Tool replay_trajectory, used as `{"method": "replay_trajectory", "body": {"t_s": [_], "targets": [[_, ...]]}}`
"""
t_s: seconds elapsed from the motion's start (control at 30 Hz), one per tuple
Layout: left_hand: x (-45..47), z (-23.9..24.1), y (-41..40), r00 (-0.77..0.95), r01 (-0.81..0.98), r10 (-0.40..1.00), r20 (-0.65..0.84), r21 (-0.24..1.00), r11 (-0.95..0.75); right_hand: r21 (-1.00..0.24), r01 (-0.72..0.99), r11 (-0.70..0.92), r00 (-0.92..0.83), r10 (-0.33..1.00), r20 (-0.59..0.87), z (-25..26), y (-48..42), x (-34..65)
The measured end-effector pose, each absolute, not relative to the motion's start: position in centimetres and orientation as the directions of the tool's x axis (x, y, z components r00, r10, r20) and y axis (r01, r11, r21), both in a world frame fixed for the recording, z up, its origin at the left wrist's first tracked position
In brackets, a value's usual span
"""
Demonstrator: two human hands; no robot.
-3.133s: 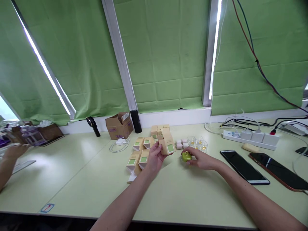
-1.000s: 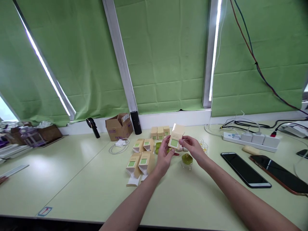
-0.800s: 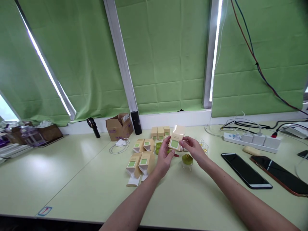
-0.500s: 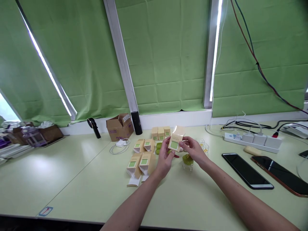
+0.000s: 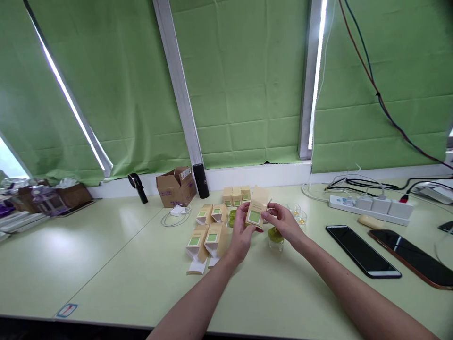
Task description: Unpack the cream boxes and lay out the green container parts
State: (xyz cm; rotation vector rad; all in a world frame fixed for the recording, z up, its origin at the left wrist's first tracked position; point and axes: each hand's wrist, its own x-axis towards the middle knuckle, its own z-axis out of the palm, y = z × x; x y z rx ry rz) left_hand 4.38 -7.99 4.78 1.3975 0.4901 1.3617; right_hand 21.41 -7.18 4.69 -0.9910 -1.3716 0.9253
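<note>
Both my hands hold one small tan carton with a green square label (image 5: 255, 211) just above the table. My left hand (image 5: 241, 231) grips its lower left side with curled fingers. My right hand (image 5: 283, 221) pinches its right edge. The carton's top flap stands open. Right below my right hand a small clear jar with a green lid (image 5: 274, 237) stands on the table. Several more tan cartons (image 5: 207, 236) lie to the left, and three stand in a row (image 5: 236, 194) behind.
Clear little jars (image 5: 296, 213) sit behind my right hand. Two dark phones (image 5: 363, 250) lie at the right, near a white power strip (image 5: 370, 206) with cables. A cardboard box (image 5: 176, 185), a black cylinder (image 5: 200, 180) and a white cable (image 5: 175, 213) stand at the back left.
Three seconds ago my right hand held the green-lidded jar on the table and my left held the carton alone. Now both hands grip the carton; it has sunk slightly lower in the last second.
</note>
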Motion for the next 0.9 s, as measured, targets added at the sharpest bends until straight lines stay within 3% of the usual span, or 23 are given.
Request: {"method": "replay_trajectory", "body": {"t_s": [0.37, 0.9], "targets": [[4.3, 4.4, -7.9, 0.288, -0.376, 0.833, 0.473, 0.856, -0.356, -0.956, -0.097, 0.277, -0.009, 0.96, 0.279, 5.3, -7.7, 21.1], [4.5, 4.1, -7.7, 0.311, -0.386, 0.807, 0.503, 0.842, -0.376, -0.964, -0.11, 0.244, 0.061, 0.969, 0.238, 5.8, -8.0, 21.0]]}}
